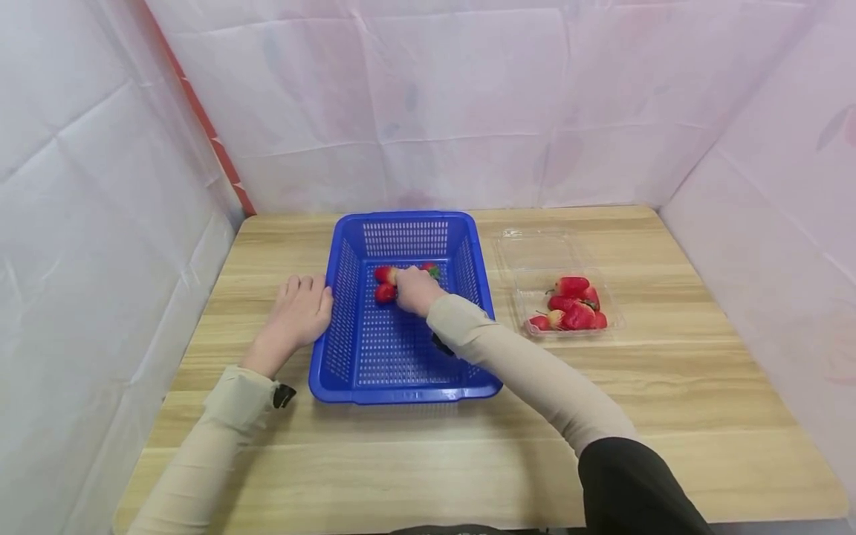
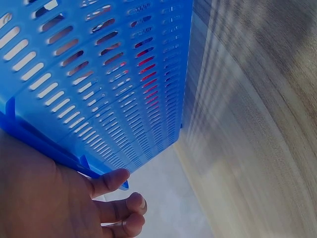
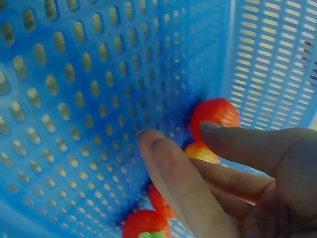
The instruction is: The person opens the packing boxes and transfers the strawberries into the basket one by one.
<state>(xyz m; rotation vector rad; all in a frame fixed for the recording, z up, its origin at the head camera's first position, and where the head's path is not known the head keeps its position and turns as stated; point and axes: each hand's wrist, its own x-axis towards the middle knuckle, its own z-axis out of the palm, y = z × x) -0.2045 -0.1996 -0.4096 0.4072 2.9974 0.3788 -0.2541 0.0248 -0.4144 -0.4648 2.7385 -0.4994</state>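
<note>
A blue perforated plastic basket [image 1: 401, 357] stands on the table with several red strawberries [image 1: 385, 293] in it. My right hand [image 1: 418, 290] reaches down inside, among those strawberries. In the right wrist view, its thumb overlaps a round red strawberry [image 3: 216, 116]; a gap separates thumb and fingers, and a yellowish strawberry [image 3: 200, 151] shows behind them. Whether the thumb touches the fruit, I cannot tell. Outside the basket's left wall, my left hand [image 1: 297, 310] rests against the rim [image 2: 59, 156], its fingers not wrapped round it.
To the basket's right, a clear plastic clamshell box [image 1: 528, 286] lies with its lid folded back, holding several strawberries [image 1: 576, 316]. The wooden table [image 1: 675, 416] is bordered by pale sheet walls [image 1: 468, 111] at the back and sides.
</note>
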